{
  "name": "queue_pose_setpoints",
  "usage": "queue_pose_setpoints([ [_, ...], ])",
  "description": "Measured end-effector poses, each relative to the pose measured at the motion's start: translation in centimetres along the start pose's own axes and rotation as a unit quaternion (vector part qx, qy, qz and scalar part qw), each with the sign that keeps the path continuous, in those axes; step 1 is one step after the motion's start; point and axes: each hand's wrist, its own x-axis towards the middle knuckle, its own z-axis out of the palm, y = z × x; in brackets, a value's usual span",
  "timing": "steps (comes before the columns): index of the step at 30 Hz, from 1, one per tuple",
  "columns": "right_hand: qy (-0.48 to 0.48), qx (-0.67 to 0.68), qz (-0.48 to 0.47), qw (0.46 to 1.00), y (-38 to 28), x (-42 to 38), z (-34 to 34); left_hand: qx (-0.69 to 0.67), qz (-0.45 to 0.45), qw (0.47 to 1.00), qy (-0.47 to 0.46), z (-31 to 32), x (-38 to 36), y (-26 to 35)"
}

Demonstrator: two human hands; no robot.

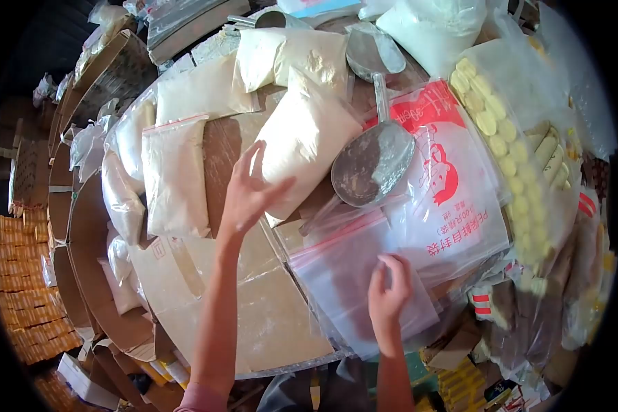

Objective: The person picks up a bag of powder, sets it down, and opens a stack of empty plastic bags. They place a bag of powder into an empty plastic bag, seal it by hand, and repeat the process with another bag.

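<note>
My left hand [247, 189] has its fingers spread at the lower left edge of a bag of pale powder [305, 137]; whether it touches the bag I cannot tell. Over the clear zip bags [357, 275] near the front edge is my right hand [390, 281], its fingers curled and thumb close to them. Between the hands, further back, a metal scoop [372, 165] rests partly on a red and white printed plastic package [439, 178]. Another filled bag [176, 177] lies flat to the left of my left hand.
More powder bags [206, 89] lie along the back and left. A second scoop [374, 51] and a large white sack [432, 31] stand behind. Yellow round pieces in a clear bag [508, 151] are at the right. Flattened cardboard [254, 323] covers the front; open cartons [110, 295] border the left.
</note>
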Motion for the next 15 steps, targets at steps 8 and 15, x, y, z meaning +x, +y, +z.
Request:
queue_pose_setpoints([
  [8, 0.018, -0.217, -0.082, 0.973, 0.6, 2.4, 5.7, 0.232, -0.005, 0.97, -0.068, -0.4, 4.1, 2.2],
  [15, 0.019, -0.259, -0.095, 0.961, 0.8, 3.0, 6.1, -0.142, -0.144, 0.977, -0.064, -1.4, 1.6, 1.8],
])
